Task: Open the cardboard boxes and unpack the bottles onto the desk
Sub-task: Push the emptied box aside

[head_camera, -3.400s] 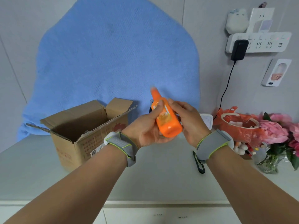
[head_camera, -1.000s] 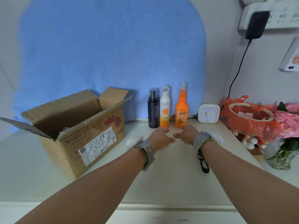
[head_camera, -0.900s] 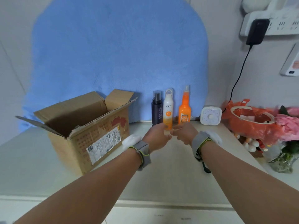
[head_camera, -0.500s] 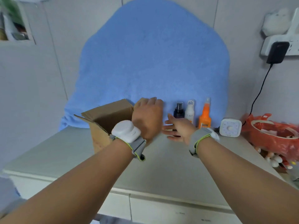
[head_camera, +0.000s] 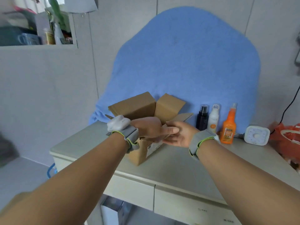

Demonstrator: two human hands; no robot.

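Both hands on the open cardboard box (head_camera: 146, 125), mid-bench (head_camera: 186, 166). Left hand (head_camera: 148, 128) lies over the near flap, fingers hidden, closure cannot be told. Right hand (head_camera: 180, 135) cups the box's 3 o'clock side, fingers curled on the flap.

Three bottles stand upright at 2 o'clock of the box: dark bottle (head_camera: 202, 118), white bottle (head_camera: 214, 118), orange bottle (head_camera: 228, 127).

Risk, as judged: dragging the box toward 3 o'clock would topple the dark bottle, just beside the far flap. Bench edge lies near at 7 o'clock; open room at 5 o'clock.
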